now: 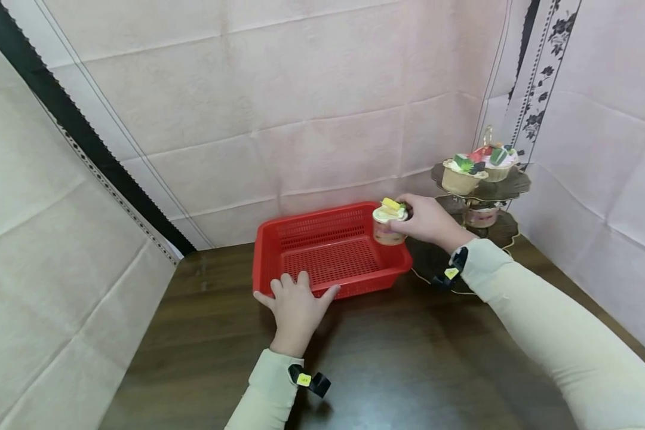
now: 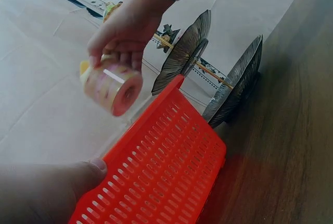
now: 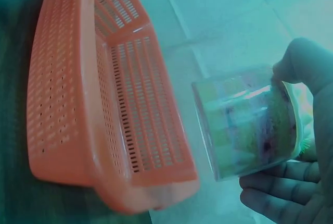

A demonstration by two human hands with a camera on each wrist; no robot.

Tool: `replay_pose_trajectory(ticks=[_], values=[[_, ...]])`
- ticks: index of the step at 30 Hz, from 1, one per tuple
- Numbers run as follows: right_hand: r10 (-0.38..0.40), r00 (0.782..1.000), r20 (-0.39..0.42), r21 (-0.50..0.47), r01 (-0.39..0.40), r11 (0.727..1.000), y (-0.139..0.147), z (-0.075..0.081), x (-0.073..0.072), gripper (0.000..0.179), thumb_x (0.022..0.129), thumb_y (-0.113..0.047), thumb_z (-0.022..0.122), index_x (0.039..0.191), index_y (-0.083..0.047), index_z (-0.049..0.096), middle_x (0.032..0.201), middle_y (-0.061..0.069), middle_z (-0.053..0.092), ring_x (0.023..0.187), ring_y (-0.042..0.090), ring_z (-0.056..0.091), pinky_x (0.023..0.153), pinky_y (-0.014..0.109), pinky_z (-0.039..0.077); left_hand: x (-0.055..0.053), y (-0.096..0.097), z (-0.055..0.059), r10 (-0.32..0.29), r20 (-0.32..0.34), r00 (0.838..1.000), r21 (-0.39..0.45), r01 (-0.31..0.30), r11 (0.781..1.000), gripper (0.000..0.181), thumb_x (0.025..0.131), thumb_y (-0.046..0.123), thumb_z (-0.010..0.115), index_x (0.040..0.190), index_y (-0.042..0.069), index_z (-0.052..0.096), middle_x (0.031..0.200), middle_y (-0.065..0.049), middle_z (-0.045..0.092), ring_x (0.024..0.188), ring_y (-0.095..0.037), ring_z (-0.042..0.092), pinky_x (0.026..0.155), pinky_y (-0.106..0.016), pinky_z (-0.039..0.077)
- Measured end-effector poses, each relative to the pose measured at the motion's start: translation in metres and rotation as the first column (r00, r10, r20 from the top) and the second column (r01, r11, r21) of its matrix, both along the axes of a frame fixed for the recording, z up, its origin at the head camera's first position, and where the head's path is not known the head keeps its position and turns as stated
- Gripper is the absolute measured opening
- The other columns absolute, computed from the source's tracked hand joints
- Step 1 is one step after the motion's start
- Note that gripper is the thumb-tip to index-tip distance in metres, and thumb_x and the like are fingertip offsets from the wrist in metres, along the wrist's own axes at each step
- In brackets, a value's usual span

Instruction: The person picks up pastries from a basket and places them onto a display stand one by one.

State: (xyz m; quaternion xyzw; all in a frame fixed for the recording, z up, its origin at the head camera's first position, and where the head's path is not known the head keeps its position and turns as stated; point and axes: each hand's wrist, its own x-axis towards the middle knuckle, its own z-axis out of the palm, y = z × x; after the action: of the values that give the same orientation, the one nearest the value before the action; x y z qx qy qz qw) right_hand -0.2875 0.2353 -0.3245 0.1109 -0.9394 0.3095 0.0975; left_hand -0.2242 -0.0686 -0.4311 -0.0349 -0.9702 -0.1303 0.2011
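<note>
My right hand [image 1: 432,222] holds a clear dessert cup [image 1: 383,234] between thumb and fingers, over the right end of a red plastic basket [image 1: 328,218]. Layers of cake show through the cup's wall, with white cream and a yellow piece on top. In the right wrist view the cup [image 3: 250,125] appears beside the basket's rim [image 3: 88,109], tipped sideways by the camera's angle. My left hand [image 1: 294,310] rests at the basket's near rim with its fingers spread. Its thumb [image 2: 86,174] lies along that rim in the left wrist view. Inside, the basket's slotted floor is bare.
Right of the basket stands a dark tiered stand [image 1: 507,186] with scalloped plates. Two cupcakes [image 1: 458,179] with fruit toppings sit on its top plate, and another dessert cup [image 1: 481,216] on the tier below. Pale cloth walls [image 1: 312,95] enclose the brown wooden table [image 1: 387,358].
</note>
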Motion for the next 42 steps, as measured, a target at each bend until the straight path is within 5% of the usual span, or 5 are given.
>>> replay_pose_trajectory(ticks=[18,28,36,42], values=[[-0.198,0.98,-0.013,-0.017,0.198,0.98,0.053,-0.008,0.04,0.075,0.091,-0.051,0.069,0.143,0.0,0.051,0.124,0.025,0.066,0.111,0.036,0.064,0.094,0.054,0.048,0.002,-0.002,0.0,-0.001,0.0,1.0,0.0,0.001,1.0,0.076,0.081,0.081,0.057,0.099,0.007,0.061,0.099,-0.02,0.057,0.106,-0.043,0.05,0.098,-0.087,0.01],[-0.295,0.952,-0.081,-0.061,0.291,0.955,0.07,-0.016,0.05,0.075,0.089,-0.057,0.07,0.136,-0.001,0.057,0.116,0.024,0.067,0.099,0.034,0.062,0.08,0.048,0.05,0.002,-0.001,-0.001,0.001,0.006,1.0,-0.001,-0.001,1.0,0.076,0.08,0.079,0.06,0.103,0.006,0.062,0.102,-0.022,0.057,0.108,-0.044,0.049,0.098,-0.088,0.009],[-0.358,0.93,-0.087,-0.133,0.345,0.929,0.078,-0.02,0.055,0.078,0.087,-0.057,0.071,0.131,0.006,0.056,0.118,0.028,0.066,0.105,0.038,0.063,0.086,0.052,0.049,0.001,-0.001,-0.002,-0.002,0.008,1.0,0.0,0.002,1.0,0.074,0.081,0.077,0.061,0.103,0.006,0.062,0.102,-0.021,0.057,0.107,-0.043,0.049,0.098,-0.087,0.009],[-0.397,0.915,-0.072,-0.16,0.383,0.91,0.085,-0.023,0.058,0.079,0.088,-0.057,0.071,0.131,0.007,0.052,0.113,0.029,0.067,0.1,0.037,0.063,0.079,0.045,0.048,0.003,0.001,0.0,-0.008,0.01,1.0,0.003,0.008,1.0,0.075,0.081,0.078,0.061,0.103,0.006,0.062,0.101,-0.021,0.057,0.107,-0.043,0.049,0.098,-0.087,0.009]])
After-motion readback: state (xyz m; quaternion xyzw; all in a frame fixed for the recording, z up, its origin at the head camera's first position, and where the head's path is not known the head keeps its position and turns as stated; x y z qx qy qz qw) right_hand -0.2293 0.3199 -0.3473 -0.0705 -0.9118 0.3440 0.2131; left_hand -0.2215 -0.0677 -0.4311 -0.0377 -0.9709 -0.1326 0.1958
